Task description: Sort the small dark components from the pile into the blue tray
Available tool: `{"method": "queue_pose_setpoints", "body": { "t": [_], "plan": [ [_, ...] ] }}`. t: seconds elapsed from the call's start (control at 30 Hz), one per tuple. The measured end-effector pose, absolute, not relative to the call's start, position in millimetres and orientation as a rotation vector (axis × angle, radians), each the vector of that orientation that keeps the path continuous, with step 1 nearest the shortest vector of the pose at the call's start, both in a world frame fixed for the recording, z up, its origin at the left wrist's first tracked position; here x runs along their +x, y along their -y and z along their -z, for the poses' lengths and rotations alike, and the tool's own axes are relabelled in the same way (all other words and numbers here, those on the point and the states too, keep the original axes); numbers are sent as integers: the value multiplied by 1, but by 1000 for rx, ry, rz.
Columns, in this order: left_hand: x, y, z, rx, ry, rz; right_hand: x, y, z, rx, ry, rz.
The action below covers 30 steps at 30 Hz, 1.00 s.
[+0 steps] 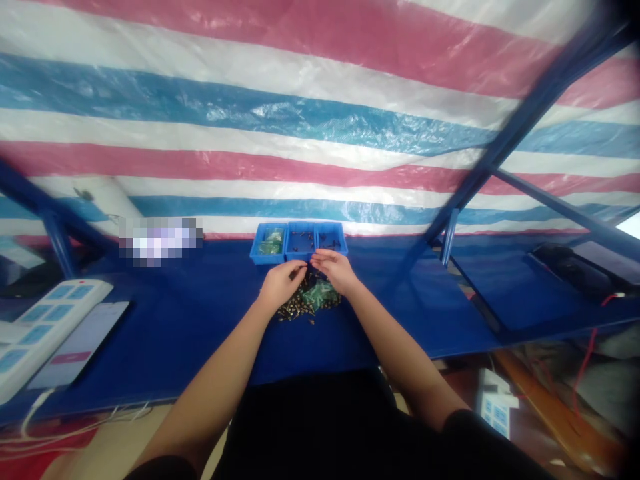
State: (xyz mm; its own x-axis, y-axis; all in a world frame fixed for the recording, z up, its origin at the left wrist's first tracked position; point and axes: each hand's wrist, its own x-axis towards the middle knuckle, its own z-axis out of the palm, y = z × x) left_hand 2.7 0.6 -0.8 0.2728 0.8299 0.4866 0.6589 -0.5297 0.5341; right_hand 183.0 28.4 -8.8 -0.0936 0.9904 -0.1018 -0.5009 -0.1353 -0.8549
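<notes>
The worktop [200, 320] is a flat, deep-blue surface with a dull sheen. Along its far edge hangs a plastic sheet [250, 80] in red, white and blue stripes, crinkled and glossy where light catches it. A blue metal post [520, 113] slants up at the right, and past the right edge lies another blue surface [500, 273], with a thin red cable [593, 347] hanging below it.

Toward the near left corner sit a white power strip [60, 310], long with rounded ends and pale blue socket faces, and a flat phone [85, 340] just beside it, its screen lit.

Near the middle of the far edge stand three box-shaped blue plastic bins in a row. The left bin [267, 259] holds clear, greenish film packets; the middle bin [299, 256] and the right bin [345, 245] hold a few small dark pieces.

Between the bins and the near edge lies the pile of small metal parts [295, 309] — brassy, dark, stubby — with a crumpled green-tinted bag [320, 295] on it. Over the pile, the left hand [284, 285] and right hand [336, 270] nearly meet, each with thumb and fingers drawn narrow — whether anything is pinched there, I cannot tell.
</notes>
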Motion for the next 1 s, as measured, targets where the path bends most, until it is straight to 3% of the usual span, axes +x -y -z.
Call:
{"method": "queue_pose_setpoints", "body": {
  "t": [0.77,1.0],
  "plan": [
    [2,0,0,2308,-1391,-1119,167,-14,13,-860,1165,-1357],
    [2,0,0,2270,-1382,-1104,168,-15,11,-891,1162,-1440]
  ]
}}
